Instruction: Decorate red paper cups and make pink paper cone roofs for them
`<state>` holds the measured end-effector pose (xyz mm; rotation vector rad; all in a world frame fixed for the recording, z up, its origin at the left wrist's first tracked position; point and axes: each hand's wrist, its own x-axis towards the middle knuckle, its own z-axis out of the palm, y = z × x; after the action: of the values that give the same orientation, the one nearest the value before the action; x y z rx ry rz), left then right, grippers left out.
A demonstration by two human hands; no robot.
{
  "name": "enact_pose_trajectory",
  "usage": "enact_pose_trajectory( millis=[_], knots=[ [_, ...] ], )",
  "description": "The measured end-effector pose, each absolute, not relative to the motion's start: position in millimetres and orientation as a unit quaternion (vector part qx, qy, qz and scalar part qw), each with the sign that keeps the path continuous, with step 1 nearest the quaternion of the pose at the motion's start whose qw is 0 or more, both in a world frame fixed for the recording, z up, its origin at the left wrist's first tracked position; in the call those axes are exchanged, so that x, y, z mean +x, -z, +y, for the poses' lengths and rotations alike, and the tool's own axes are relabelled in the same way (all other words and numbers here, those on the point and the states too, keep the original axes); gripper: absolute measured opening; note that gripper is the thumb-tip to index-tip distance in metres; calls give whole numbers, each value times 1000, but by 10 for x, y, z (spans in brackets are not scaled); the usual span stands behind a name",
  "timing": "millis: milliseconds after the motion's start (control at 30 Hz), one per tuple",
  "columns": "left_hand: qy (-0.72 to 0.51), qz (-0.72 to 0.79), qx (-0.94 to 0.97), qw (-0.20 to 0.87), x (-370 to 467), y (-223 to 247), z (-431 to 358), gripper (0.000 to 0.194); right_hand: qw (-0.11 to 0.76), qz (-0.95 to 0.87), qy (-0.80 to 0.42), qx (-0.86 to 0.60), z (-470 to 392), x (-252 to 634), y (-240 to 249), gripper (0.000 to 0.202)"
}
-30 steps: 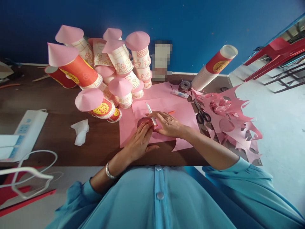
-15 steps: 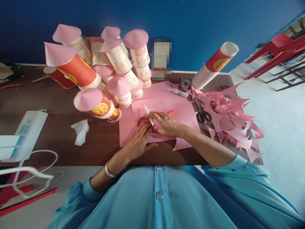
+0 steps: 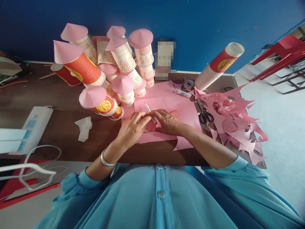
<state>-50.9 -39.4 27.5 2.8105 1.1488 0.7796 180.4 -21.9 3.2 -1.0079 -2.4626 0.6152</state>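
A white marker (image 3: 148,108) with a red end leans between the fingers of my right hand (image 3: 169,122), which is closed on it. Below the marker, on a pink paper sheet (image 3: 188,117), lies a round, reddish disc-like thing (image 3: 150,128) with a thin rim; what it is I cannot make out. My left hand (image 3: 133,127) curls over its left and upper edge, fingertips meeting close to the marker. Part of the disc is hidden under the fingers. A small orange-red cap-like piece (image 3: 174,111) rests on the paper just beyond my right hand.
Several paper cup towers with pink cones (image 3: 122,85) crowd the left back. A cup stack (image 3: 218,68), tape roll (image 3: 188,84), glue stick (image 3: 183,93), black-handled scissors (image 3: 206,117) and pink scraps (image 3: 238,124) lie right. A crumpled tissue (image 3: 84,128) and power strip (image 3: 35,127) are left.
My left hand has shifted up and left around the disc, uncovering its lower part. My right hand stays closed on the marker. The whole view has swung slightly.
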Motion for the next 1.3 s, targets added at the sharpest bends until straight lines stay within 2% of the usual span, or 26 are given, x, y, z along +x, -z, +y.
enact_pose_trajectory(
  millis=[200, 333, 433, 567, 733, 867, 1300],
  knots=[
    [-252, 350, 899, -73, -353, -238, -242, 9, 217, -881, -223, -357, -218, 1805, -20, 73],
    [-297, 321, 894, -97, -395, -252, -238, 14, 202, -879, -226, -368, -229, 1810, -30, 94],
    [-361, 328, 871, -56, -553, -346, -317, 17, 200, -883, -218, -364, -238, 1824, -18, 103],
    [-449, 409, 794, 1, -800, -450, -483, 17, 208, -890, -200, -353, -229, 1836, -2, 92],
    [-433, 465, 771, 35, -944, -392, -650, 13, 197, -894, -192, -352, -225, 1833, -49, 72],
    [-405, 452, 795, -11, -970, -344, -705, 17, 190, -896, -187, -355, -245, 1834, -80, 67],
    [-365, 443, 818, 20, -1107, -309, -655, 10, 156, -889, -207, -377, -258, 1804, -128, 63]
  ],
)
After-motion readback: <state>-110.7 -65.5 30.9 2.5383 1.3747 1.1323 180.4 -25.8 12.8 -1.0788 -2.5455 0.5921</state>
